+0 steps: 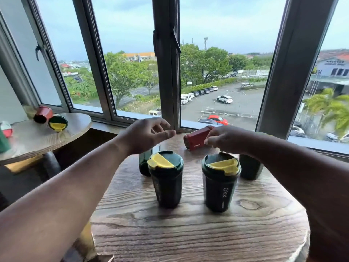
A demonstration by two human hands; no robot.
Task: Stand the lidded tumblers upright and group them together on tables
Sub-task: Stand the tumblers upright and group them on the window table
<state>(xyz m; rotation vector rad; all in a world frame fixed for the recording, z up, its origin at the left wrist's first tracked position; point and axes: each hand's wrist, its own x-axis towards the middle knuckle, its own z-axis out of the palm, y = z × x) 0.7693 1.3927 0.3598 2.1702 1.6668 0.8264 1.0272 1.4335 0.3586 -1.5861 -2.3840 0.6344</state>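
Two upright green tumblers [166,178] stand nearest on the round table [188,233]. At twelve o'clock the right hand [226,138] pinches a tilted red tumbler [196,138]; the left hand [149,135] hovers spread. Two darker cups behind, partly hidden, seem upright. Open wood lies toward six o'clock.

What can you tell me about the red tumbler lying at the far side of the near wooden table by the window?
The red tumbler lies tipped on its side at the far edge of the round wood-grain table, close to the window sill. Its body looks like matte red metal or plastic, with a small pale mark low on the side. One darker end faces left, toward the camera; the other end is hidden behind the right hand, whose fingers touch or pinch it. The left hand hovers open nearby, not touching it.
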